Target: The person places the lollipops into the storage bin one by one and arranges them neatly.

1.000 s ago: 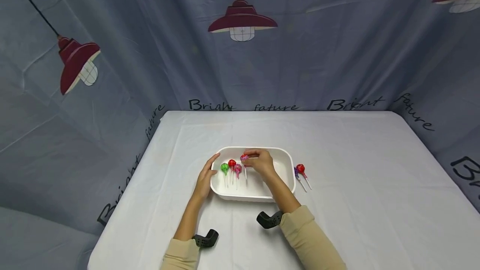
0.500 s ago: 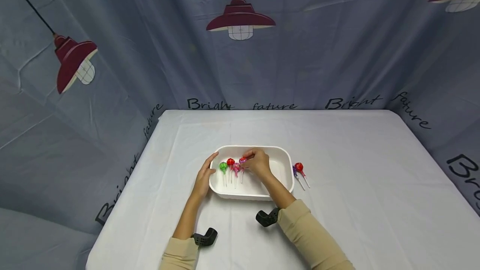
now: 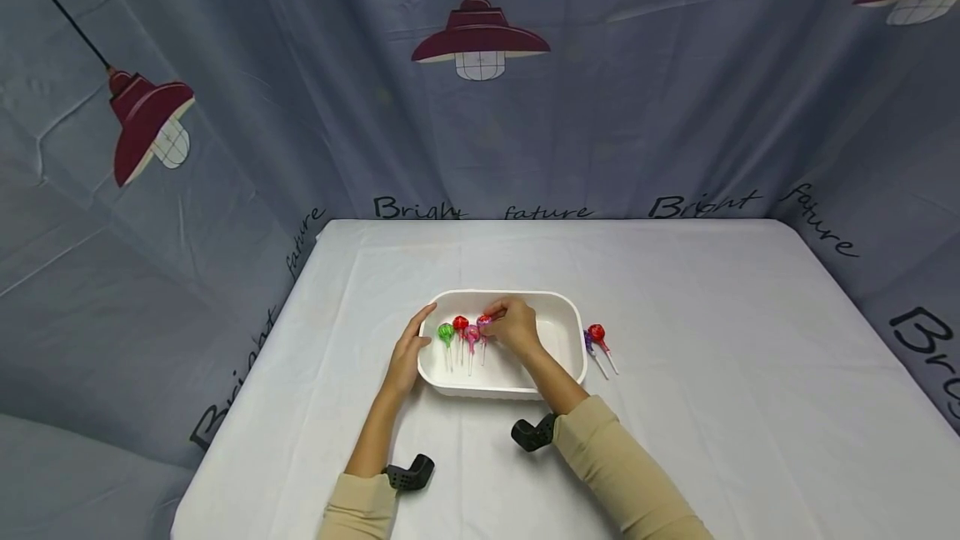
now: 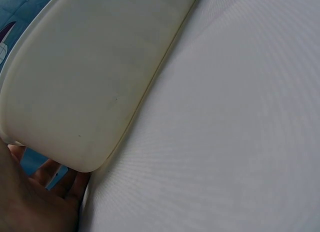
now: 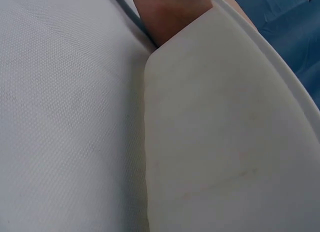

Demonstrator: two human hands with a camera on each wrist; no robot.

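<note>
A white tray [image 3: 491, 395] stands on the table. Along its left end lies my left hand [image 3: 406, 357], the thumb across the rim and the fingers along the outside of the end wall. My right hand [image 3: 517, 327] reaches inside the tray and pinches a red and purple lollipop [image 3: 484, 321] by its head; the fingers hide part of it. To its left, in a loose row with sticks towards me, lie a green lollipop [image 3: 446, 332], a red lollipop [image 3: 461, 323] and a pink lollipop [image 3: 472, 333]. Both wrist views show mostly the tray's outer side wall.
Just outside the tray's right end, a red lollipop [image 3: 597, 332] and a purple lollipop [image 3: 588, 342] lie on the white tablecloth [image 3: 712, 340]. A grey curtain [image 3: 637, 107] printed with lamps hangs behind the table.
My right hand has shifted slightly left and lowered the pinched lollipop beside the pink one. In the last half second it barely moves. My left hand stays at the tray's left end.
</note>
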